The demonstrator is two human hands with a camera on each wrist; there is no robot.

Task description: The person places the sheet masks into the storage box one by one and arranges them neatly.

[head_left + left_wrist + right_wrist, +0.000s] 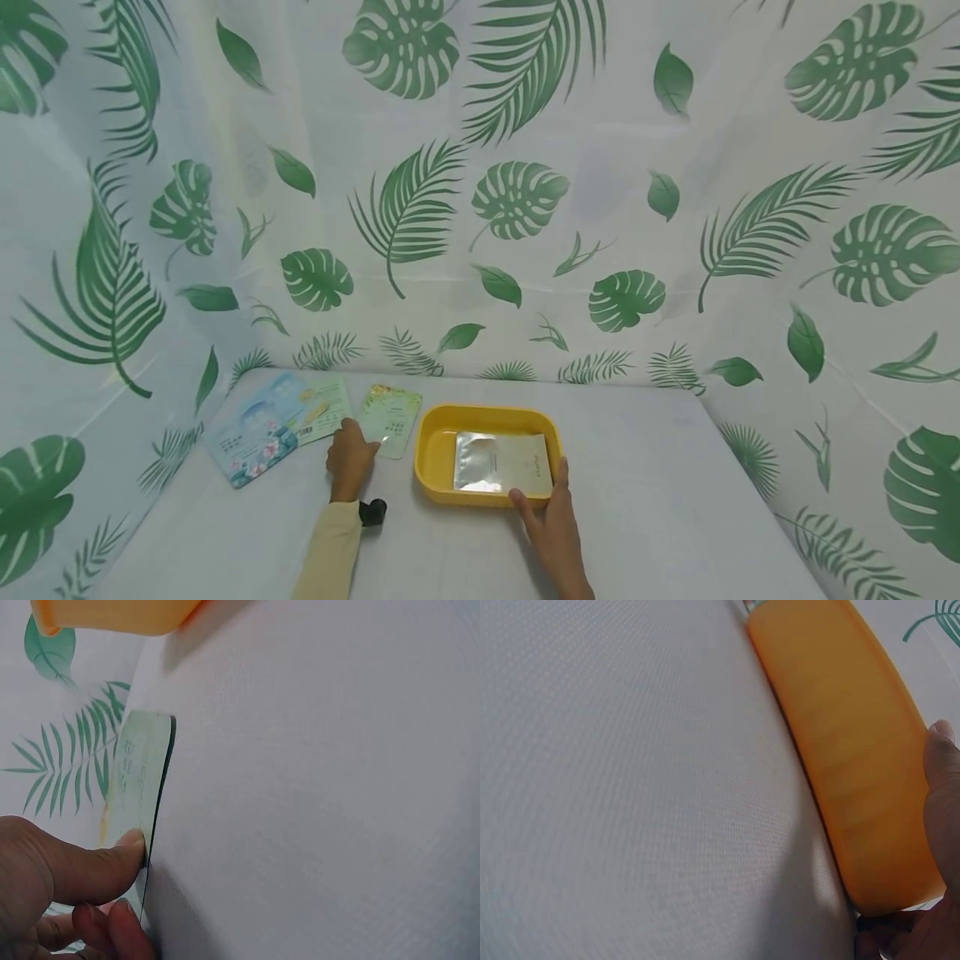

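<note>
My left hand (351, 460) is at the left edge of a pale green face-mask sachet (392, 417) lying on the table. In the left wrist view the thumb lies on the same green sachet (142, 769), and the curled fingers meet its edge, pinching it; part of the edge is hidden. My right hand (553, 525) grips a yellow plastic tray (426, 454) by its near right corner, thumb at the near rim and fingers along the right side. Inside the tray lies a silver and beige foil sachet (528, 462). The tray's orange-looking wall (832, 742) fills much of the right wrist view.
Left of my left hand lie a blue flowered sachet (251, 442) and another green sachet (330, 404), overlapping. A white cloth covers the table (645, 500). Behind it hangs a white leaf-print curtain (525, 275). A black wrist camera (372, 512) sits on my left wrist.
</note>
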